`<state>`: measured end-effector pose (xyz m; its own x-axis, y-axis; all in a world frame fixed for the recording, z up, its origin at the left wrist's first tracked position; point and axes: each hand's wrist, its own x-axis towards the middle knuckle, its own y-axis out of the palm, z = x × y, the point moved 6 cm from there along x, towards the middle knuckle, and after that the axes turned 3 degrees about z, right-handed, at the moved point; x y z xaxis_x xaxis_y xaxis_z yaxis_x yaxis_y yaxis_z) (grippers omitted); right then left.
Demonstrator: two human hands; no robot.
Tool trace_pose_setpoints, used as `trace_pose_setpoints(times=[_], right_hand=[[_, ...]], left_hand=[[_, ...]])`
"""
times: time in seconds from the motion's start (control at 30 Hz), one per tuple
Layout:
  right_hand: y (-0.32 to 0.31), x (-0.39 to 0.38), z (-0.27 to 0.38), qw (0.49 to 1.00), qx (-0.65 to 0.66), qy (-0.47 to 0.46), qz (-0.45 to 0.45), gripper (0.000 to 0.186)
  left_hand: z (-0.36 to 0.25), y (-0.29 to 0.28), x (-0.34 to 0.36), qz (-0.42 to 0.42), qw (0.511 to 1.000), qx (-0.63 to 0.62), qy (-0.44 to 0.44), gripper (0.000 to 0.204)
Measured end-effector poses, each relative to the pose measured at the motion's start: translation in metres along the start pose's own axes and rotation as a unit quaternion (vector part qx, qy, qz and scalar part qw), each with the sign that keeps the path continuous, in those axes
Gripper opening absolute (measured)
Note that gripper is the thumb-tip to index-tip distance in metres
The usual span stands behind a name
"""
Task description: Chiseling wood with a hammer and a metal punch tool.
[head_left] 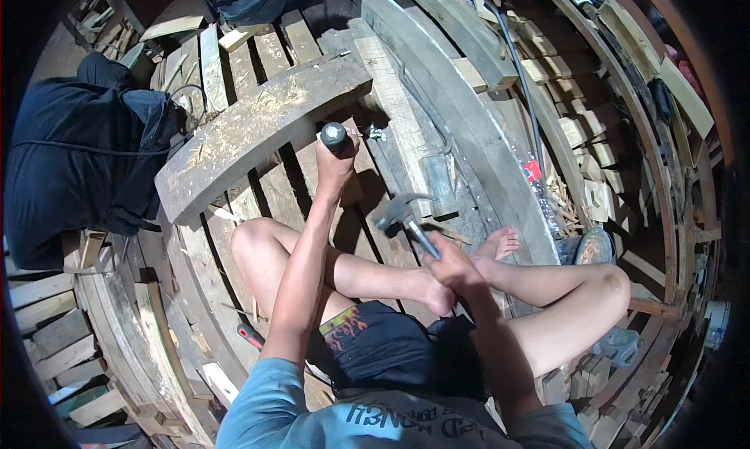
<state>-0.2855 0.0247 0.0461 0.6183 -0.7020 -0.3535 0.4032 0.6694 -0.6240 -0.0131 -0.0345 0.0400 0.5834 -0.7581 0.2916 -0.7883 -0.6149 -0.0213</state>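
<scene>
My left hand point(336, 166) is closed around an upright black-handled chisel point(334, 137). The round, pale-worn end of its handle faces up, and its blade is hidden below my fist. Just beyond is a thick curved timber point(266, 125) with pale wood chips scattered over its top. My right hand point(453, 263) grips the handle of a claw hammer point(402, 213). The metal head is tilted toward the left, below and to the right of the chisel and apart from it. My bare legs are folded on either side of my forearms.
Slatted boards point(279, 185) lie under me. Long beams point(461, 113) run along the right, beside a flat grey metal piece point(440, 185). A red-handled tool point(251, 336) lies left of my thigh. Dark cloth point(86, 160) bulks at left. Wood offcuts point(58, 332) are stacked at lower left.
</scene>
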Motion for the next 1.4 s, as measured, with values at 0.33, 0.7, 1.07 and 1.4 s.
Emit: trace_pose_setpoints(times=[0.33, 0.7, 1.07, 1.4], right_hand=[[-0.115, 0.020, 0.153, 0.987, -0.017, -0.096, -0.127, 0.030], [-0.131, 0.036, 0.201, 0.982, -0.006, -0.150, -0.113, 0.031], [-0.109, 0.038, 0.162, 0.980, 0.018, -0.134, -0.147, 0.031], [-0.117, 0.021, 0.189, 0.964, -0.035, -0.189, -0.186, 0.031]], left_hand=[[0.032, -0.010, -0.001, -0.022, 1.000, 0.011, 0.000, 0.026], [0.006, 0.003, 0.001, 0.020, 1.000, -0.018, 0.012, 0.022], [0.003, 0.004, -0.003, 0.021, 1.000, -0.019, 0.001, 0.011], [0.018, 0.004, -0.004, 0.011, 0.999, -0.050, 0.017, 0.012]])
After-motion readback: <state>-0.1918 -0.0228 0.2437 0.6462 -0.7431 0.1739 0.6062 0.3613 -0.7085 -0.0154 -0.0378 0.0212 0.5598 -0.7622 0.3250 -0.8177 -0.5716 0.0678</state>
